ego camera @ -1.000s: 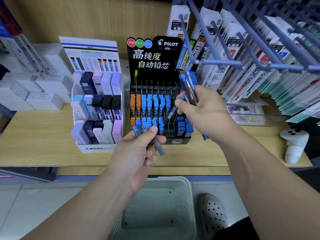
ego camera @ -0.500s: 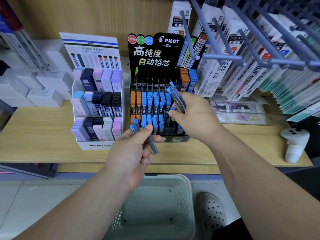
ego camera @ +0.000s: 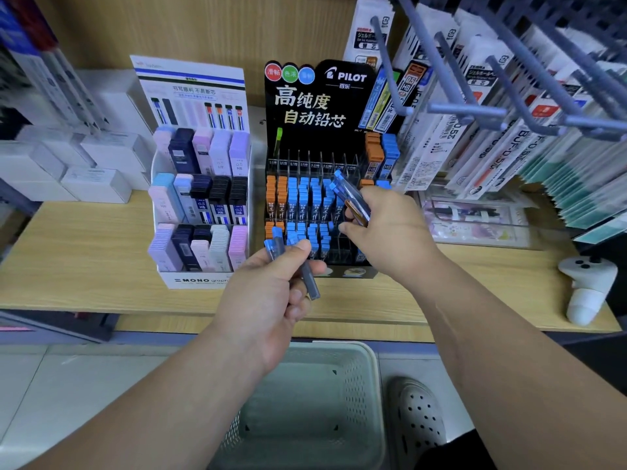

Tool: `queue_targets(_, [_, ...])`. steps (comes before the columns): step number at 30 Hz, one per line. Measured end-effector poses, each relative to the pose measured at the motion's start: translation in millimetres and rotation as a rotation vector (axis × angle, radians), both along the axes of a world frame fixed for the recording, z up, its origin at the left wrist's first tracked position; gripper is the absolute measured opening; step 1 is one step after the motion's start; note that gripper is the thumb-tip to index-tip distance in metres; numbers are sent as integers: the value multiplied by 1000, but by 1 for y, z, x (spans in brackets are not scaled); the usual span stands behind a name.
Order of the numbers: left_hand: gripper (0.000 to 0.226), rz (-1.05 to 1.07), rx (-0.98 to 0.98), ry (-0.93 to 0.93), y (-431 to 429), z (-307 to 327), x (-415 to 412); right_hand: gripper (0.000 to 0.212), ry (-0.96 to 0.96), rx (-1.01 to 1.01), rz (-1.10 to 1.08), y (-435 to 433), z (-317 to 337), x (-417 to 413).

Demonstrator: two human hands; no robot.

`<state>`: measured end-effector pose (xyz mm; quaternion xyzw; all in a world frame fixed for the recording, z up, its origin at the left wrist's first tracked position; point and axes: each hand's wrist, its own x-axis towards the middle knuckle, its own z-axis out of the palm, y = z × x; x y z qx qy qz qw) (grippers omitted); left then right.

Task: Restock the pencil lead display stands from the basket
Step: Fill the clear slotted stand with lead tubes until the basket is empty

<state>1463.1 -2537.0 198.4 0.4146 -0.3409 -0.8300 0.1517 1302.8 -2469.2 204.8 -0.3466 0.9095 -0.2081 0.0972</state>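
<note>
**A:** Why a handful in each?

**B:** So I can feed one from the other. My left hand (ego camera: 268, 300) pinches the blue-capped tubes (ego camera: 310, 283) between thumb and curled fingers. It keeps them in reserve, just in front of the black Pilot stand (ego camera: 305, 106). My right hand (ego camera: 393, 232) is curled round a small bunch of tubes (ego camera: 349, 195), caps pointing up and away, right over the stand's slots.

**A:** Where will they go?

**B:** Probably the near right slots (ego camera: 344, 244). Those look bare, while the left columns are packed with orange and blue caps.

**A:** And the other stand?

**B:** The white Mono stand (ego camera: 196, 281) sits just left of the Pilot one on the shelf (ego camera: 84, 249). All three of its tiers hold flat cases in pastel and dark colours.

**A:** Is there anything in the basket?

**B:** The basket (ego camera: 371, 368) is on the floor below my arms, near my shoe. I can see no tubes in the part that shows.
</note>
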Motion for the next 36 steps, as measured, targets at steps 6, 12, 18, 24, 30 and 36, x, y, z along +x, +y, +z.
queue_targets(6, [11, -9, 2, -2, 0, -2, 0, 12, -77, -117, -28, 6, 8, 1])
queue_targets(12, [25, -43, -12, -5, 2, -3, -2, 10, -515, -353, -57, 20, 25, 9])
queue_targets(18, [11, -139, -97, 48, 10, 0, -4, 7, -838, -355, 8, 28, 28, 16])
queue_targets(24, [7, -44, -155, -27, 9, -4, -5, 5, -779, -364, -97, 27, 19, 12])
queue_targets(30, [3, 132, -136, -72, -1, -7, -4, 10, -563, -246, -124, 17, -2, 15])
queue_targets(36, [3, 111, -132, -49, 0, -6, -2, 7, -134, -137, -62, 4, -10, 21])
